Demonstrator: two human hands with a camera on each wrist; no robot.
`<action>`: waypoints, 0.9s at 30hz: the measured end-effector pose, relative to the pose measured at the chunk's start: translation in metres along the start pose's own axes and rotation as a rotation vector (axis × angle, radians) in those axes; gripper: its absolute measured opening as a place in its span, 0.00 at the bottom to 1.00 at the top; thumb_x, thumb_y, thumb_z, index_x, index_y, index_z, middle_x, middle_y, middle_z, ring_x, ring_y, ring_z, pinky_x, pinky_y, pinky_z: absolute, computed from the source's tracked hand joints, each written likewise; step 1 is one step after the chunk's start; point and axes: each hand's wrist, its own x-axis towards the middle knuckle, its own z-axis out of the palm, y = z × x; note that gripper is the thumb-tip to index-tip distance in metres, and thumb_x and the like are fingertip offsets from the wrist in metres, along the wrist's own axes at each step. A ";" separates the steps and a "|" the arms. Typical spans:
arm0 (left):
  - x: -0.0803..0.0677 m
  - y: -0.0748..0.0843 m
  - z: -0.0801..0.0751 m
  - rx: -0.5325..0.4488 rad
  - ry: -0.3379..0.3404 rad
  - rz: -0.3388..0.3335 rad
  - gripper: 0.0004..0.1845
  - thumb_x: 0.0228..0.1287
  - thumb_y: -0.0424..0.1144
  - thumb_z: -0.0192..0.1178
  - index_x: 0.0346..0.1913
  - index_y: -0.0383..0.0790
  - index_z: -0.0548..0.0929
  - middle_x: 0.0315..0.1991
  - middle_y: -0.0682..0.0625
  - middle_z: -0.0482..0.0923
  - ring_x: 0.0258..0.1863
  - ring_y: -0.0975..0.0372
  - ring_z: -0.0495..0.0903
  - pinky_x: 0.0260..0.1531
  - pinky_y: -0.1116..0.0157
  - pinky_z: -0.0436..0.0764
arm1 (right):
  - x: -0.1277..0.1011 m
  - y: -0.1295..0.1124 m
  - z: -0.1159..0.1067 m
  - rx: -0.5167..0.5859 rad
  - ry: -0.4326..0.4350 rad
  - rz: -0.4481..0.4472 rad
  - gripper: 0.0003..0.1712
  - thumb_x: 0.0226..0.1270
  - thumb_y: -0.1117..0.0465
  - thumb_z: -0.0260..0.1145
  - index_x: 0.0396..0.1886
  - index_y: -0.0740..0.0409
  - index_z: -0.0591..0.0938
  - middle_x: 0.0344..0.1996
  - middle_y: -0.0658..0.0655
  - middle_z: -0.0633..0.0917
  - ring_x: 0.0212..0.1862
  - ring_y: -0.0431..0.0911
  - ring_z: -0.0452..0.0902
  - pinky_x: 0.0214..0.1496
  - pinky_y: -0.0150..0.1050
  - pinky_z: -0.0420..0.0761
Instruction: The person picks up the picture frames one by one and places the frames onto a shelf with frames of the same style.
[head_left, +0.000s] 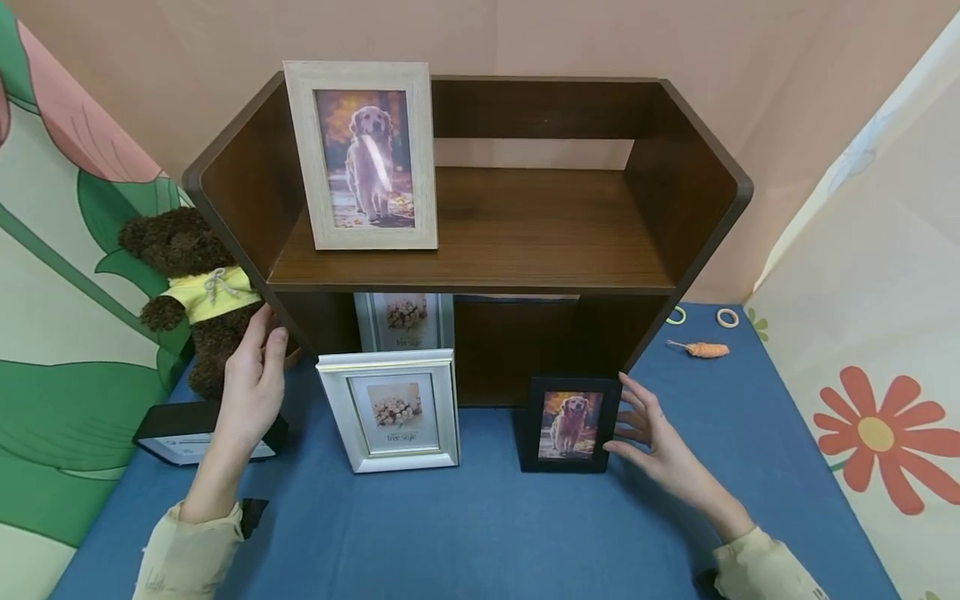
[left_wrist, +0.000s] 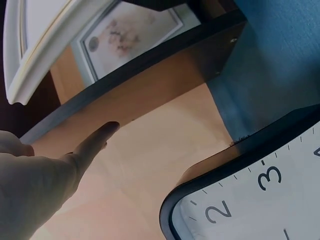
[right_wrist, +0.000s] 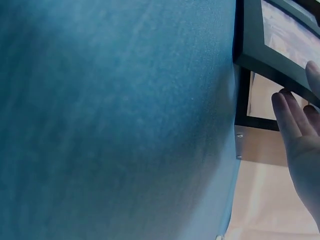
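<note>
Dark wooden shelf [head_left: 480,250] on blue tabletop [head_left: 480,533], beige wall [head_left: 570,37] behind.

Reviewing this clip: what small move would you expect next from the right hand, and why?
Probably the right hand closes its fingers on the small black frame to grip it. The fingers are straight and spread at the frame's right edge, touching or nearly so, while the frame stands upright on the blue cloth before the dark shelf.

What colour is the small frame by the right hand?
Black frame, clearest in the head view.
</note>
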 end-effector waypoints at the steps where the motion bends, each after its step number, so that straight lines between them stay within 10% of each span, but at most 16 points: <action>1: 0.000 0.000 0.000 -0.006 -0.001 -0.001 0.28 0.91 0.38 0.41 0.85 0.37 0.57 0.79 0.34 0.64 0.73 0.37 0.69 0.55 0.79 0.74 | 0.000 0.000 0.000 -0.008 0.002 0.003 0.64 0.64 0.84 0.71 0.88 0.57 0.44 0.74 0.80 0.65 0.62 0.40 0.81 0.56 0.32 0.83; 10: -0.003 0.003 0.005 -0.055 -0.022 0.022 0.27 0.90 0.36 0.45 0.84 0.36 0.60 0.73 0.31 0.71 0.63 0.77 0.73 0.51 0.78 0.76 | 0.001 -0.002 0.004 -0.075 0.036 0.045 0.63 0.65 0.82 0.72 0.87 0.56 0.45 0.73 0.85 0.65 0.62 0.74 0.77 0.57 0.45 0.85; 18: -0.001 0.005 0.006 -0.031 -0.028 0.000 0.27 0.90 0.38 0.44 0.82 0.32 0.61 0.70 0.29 0.72 0.65 0.35 0.75 0.50 0.80 0.76 | 0.002 0.003 0.006 -0.010 0.032 0.004 0.62 0.63 0.86 0.70 0.86 0.59 0.44 0.70 0.87 0.68 0.62 0.37 0.80 0.55 0.29 0.82; 27: 0.000 0.006 0.008 -0.011 -0.012 -0.031 0.24 0.90 0.37 0.45 0.79 0.30 0.65 0.68 0.30 0.74 0.63 0.37 0.77 0.49 0.82 0.76 | 0.004 0.006 0.006 0.061 0.020 -0.025 0.61 0.64 0.88 0.67 0.86 0.60 0.43 0.68 0.87 0.69 0.63 0.31 0.77 0.56 0.29 0.82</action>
